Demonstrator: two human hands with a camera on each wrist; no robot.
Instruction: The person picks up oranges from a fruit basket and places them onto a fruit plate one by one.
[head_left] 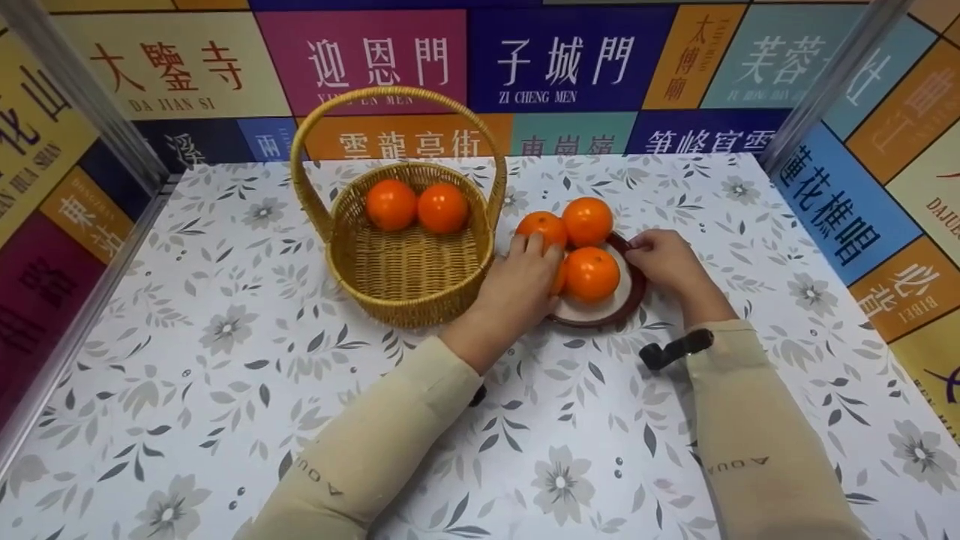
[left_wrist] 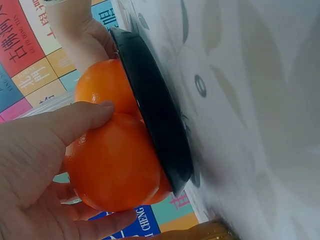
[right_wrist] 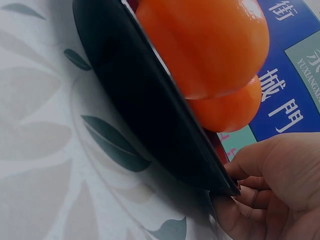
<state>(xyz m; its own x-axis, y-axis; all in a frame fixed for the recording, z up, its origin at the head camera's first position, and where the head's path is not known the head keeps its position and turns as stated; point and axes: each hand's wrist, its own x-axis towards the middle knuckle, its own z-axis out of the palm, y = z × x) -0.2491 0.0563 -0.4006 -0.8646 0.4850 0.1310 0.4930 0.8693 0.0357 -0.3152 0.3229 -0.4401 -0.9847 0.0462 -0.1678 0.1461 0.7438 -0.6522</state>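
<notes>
A plate [head_left: 626,296] with a pale inside and brown rim bears several oranges [head_left: 591,274]; its dark outer side [left_wrist: 155,110] shows in the left wrist view. My left hand [head_left: 525,274] curls round the orange [left_wrist: 115,162] on the plate's left side, thumb on top and fingers around its far side. At the plate's right, my right hand [head_left: 667,259] pinches the rim, with the thumb above and fingers below, as the right wrist view shows at the plate edge [right_wrist: 200,170]. Left of the plate stands a wicker basket [head_left: 409,311] holding two oranges [head_left: 442,208] at its back.
The basket's tall arched handle [head_left: 401,94] rises close to my left hand. A white cloth with a grey leaf print [head_left: 315,420] covers the table. Printed panels [head_left: 367,60] wall in the back and both sides.
</notes>
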